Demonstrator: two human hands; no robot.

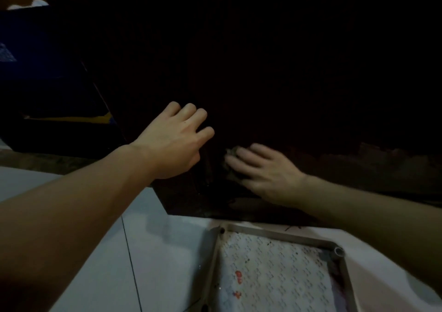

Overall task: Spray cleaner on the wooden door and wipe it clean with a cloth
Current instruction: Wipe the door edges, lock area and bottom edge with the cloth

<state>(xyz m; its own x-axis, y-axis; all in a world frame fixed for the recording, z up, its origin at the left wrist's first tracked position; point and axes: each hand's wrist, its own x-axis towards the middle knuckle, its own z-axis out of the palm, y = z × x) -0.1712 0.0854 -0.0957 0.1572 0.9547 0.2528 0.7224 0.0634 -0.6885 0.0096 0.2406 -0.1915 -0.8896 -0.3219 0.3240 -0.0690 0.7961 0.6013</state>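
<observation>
Dark wooden door [263,60] fills upper view, lower edge just above pale tiled floor [153,244]. Left hand [174,142] flat on door, fingers straight, holding nothing. Right hand [263,170], blurred, presses crumpled cloth [230,155] against door near bottom, fingers extended over it. Metal-framed tray [275,234] on floor below

It is very dim here. The wooden door [275,60] in front of me is almost black, its grain lost except for a faint brownish band along the bottom. My left hand [174,142] and forearm catch the most light and look fairly sharp. My right hand [265,173] is smeared by motion blur, and the cloth [231,154] under its fingers is only a murky patch. The pale floor tiles [153,252] are the brightest area. Straight lines bend toward the frame edges.
</observation>
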